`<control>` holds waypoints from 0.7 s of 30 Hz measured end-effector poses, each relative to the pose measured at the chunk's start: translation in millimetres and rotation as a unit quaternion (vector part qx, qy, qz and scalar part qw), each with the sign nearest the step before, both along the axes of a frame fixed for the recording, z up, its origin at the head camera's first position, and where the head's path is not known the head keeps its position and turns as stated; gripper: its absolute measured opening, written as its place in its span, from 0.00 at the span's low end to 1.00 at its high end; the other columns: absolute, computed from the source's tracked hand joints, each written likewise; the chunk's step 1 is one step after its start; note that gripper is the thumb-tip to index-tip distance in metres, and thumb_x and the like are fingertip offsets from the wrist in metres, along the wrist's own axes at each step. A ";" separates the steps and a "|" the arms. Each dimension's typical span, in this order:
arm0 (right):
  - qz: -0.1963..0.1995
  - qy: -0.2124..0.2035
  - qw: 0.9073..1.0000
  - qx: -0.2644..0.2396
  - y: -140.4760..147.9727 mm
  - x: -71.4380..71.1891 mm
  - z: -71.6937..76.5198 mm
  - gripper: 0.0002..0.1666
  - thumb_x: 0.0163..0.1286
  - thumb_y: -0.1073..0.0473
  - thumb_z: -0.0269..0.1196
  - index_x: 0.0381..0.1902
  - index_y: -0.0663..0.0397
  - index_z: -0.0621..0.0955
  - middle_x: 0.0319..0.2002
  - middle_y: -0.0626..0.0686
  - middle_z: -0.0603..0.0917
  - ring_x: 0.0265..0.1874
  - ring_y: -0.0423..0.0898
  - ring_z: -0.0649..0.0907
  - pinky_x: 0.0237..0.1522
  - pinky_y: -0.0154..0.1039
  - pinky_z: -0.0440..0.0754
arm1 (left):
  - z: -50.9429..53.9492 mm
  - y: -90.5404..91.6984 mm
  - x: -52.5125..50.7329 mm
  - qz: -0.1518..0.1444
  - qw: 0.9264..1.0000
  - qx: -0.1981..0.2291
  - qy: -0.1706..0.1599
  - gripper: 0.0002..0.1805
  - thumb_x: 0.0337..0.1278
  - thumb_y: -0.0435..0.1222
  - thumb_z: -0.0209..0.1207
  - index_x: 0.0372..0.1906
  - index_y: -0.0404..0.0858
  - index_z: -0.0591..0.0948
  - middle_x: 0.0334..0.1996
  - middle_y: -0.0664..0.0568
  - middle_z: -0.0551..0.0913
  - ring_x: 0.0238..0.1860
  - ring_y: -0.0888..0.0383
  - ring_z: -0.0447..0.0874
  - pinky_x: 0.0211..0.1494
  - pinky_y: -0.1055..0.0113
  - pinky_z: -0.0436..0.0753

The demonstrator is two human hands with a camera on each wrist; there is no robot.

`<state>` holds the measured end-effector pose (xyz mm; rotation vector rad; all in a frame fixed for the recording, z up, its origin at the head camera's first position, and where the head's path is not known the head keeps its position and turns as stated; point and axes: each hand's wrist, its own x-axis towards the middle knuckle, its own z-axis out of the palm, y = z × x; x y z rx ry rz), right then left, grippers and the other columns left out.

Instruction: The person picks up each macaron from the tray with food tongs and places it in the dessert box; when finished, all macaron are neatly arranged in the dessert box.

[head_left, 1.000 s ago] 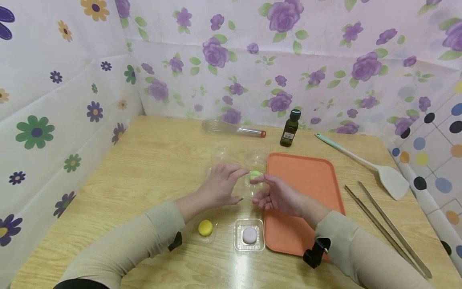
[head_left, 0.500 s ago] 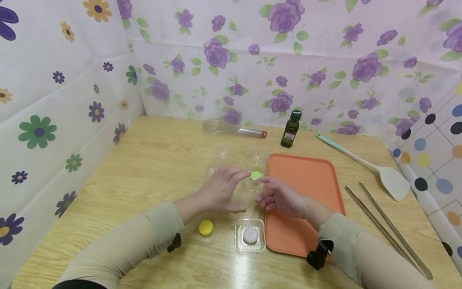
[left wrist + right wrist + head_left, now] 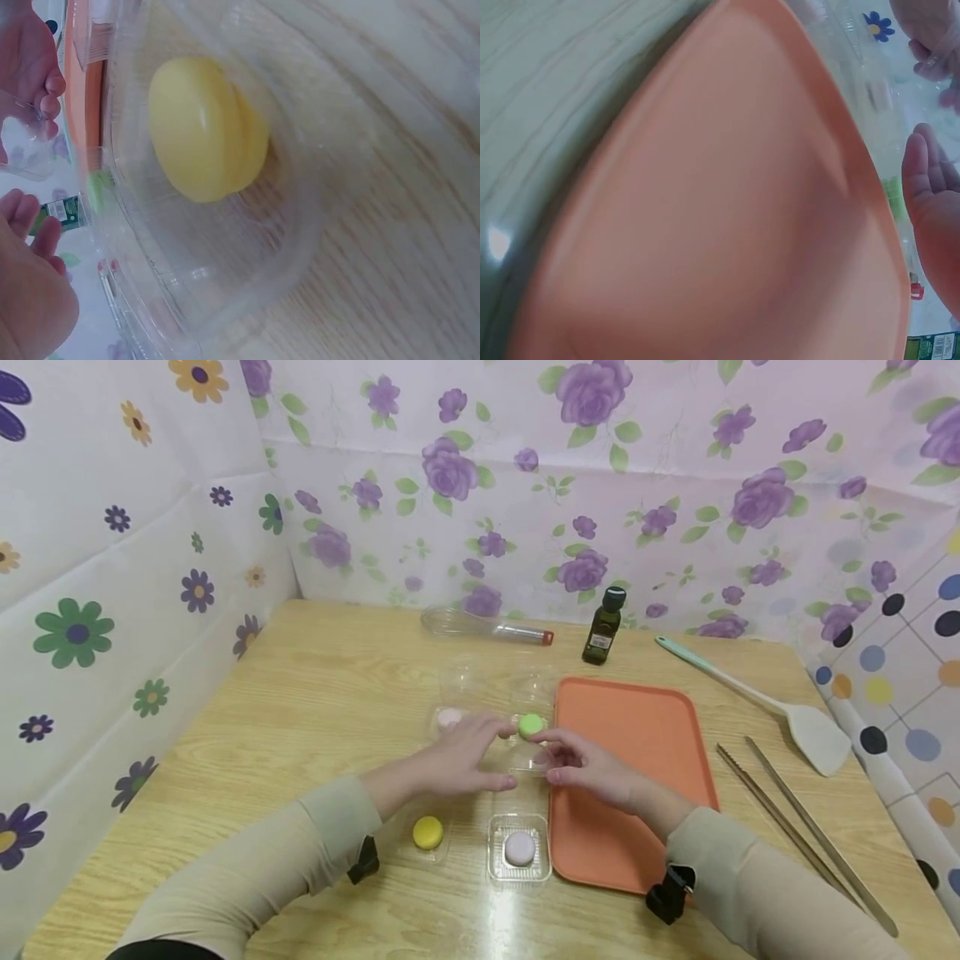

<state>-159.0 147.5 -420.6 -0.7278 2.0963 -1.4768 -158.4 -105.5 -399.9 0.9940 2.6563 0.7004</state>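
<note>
In the head view, my right hand (image 3: 588, 768) pinches the right edge of a clear domed plastic lid (image 3: 529, 758) between thumb and fingers. My left hand (image 3: 461, 760) is on the lid's other side, fingers extended and thumb apart from them; whether it touches the lid is hard to tell. Just beyond the lid sits a green macaron (image 3: 531, 725) in a clear container. A pink macaron (image 3: 450, 718) is partly behind the left hand. Nearer lie a yellow macaron (image 3: 427, 832) and a lilac macaron (image 3: 520, 849), each in a clear container. The left wrist view shows the yellow macaron (image 3: 206, 127) closely.
An orange tray (image 3: 633, 847) lies under the right forearm. Further clear lids (image 3: 534, 685) stand behind the green macaron. At the back are a whisk (image 3: 487, 627) and a dark bottle (image 3: 603, 627). A spatula (image 3: 813, 735) and long metal tongs (image 3: 810, 835) lie at right.
My hands have drawn slightly nearer to the body, and the lid now shows between them in front of the green macaron. The pink macaron has come into view behind my left hand.
</note>
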 end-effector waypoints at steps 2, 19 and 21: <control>0.008 0.026 1.000 0.005 0.3 0.0 0.7 0.34 0.62 0.58 0.61 0.65 0.56 0.66 0.50 0.57 0.76 0.47 0.52 0.76 0.49 0.44 0.74 | -0.4 -0.2 -0.7 0.000 1.000 0.000 -0.016 0.42 0.53 0.59 0.57 0.68 0.40 0.62 0.62 0.50 0.67 0.64 0.52 0.62 0.66 0.52 0.62; 0.037 0.203 0.964 0.166 5.3 28.3 0.4 0.43 0.48 0.43 0.72 0.60 0.49 0.69 0.48 0.46 0.73 0.44 0.44 0.74 0.44 0.42 0.75 | -1.5 7.8 26.0 -0.039 0.997 -0.055 0.028 0.48 0.34 0.63 0.66 0.61 0.40 0.70 0.52 0.53 0.73 0.53 0.56 0.67 0.57 0.59 0.67; 0.047 0.238 0.955 0.172 5.4 34.5 -3.0 0.44 0.46 0.43 0.73 0.59 0.50 0.70 0.49 0.46 0.73 0.46 0.43 0.73 0.47 0.42 0.75 | -2.0 9.3 34.2 -0.040 0.996 -0.073 0.041 0.48 0.32 0.65 0.66 0.60 0.40 0.70 0.51 0.54 0.73 0.52 0.56 0.67 0.55 0.60 0.67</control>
